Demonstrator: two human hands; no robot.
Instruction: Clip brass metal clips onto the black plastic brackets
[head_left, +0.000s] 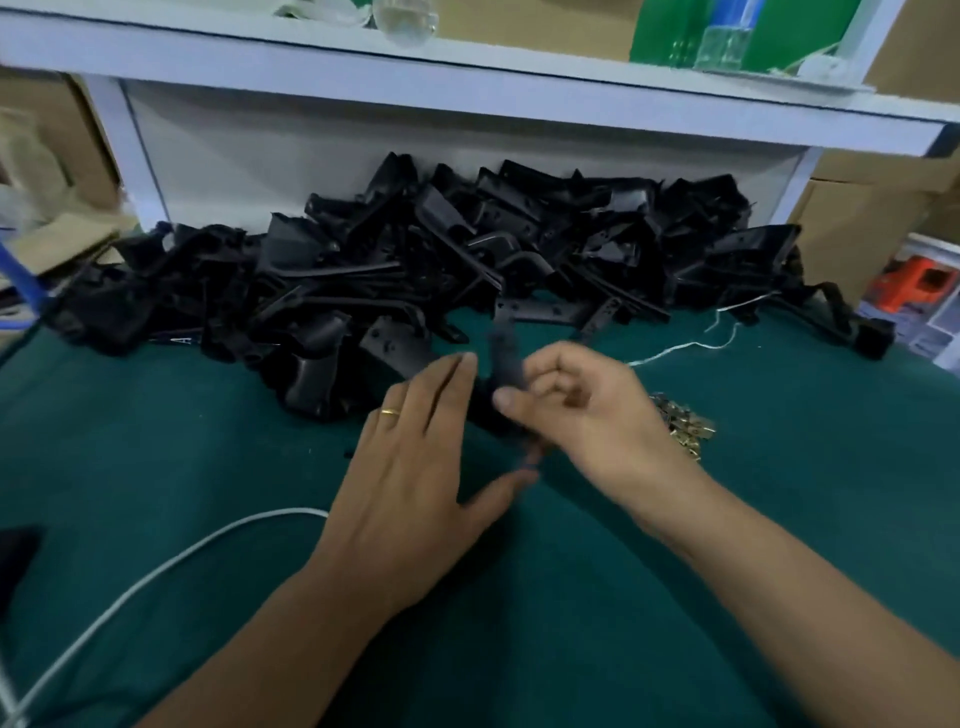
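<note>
- My right hand (566, 410) pinches a black bracket (505, 358) upright between thumb and curled fingers, its strip end clear for a clip.
- My left hand (415, 457) lies flat-fingered against the bracket's left side, steadying it.
- The brass clips (683, 423) sit right of my right hand, within reach.
- The bracket pile (441, 260) stays at the far side of the table (156, 467).

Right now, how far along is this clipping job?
Early, it seems. No finished, clipped brackets show apart from the rest. In hand: the right hand pinches one black bracket while the left hand steadies it with straight fingers; blur hides whether a clip is on it. Left: the big bracket pile and the brass clips beside the right wrist.
</note>
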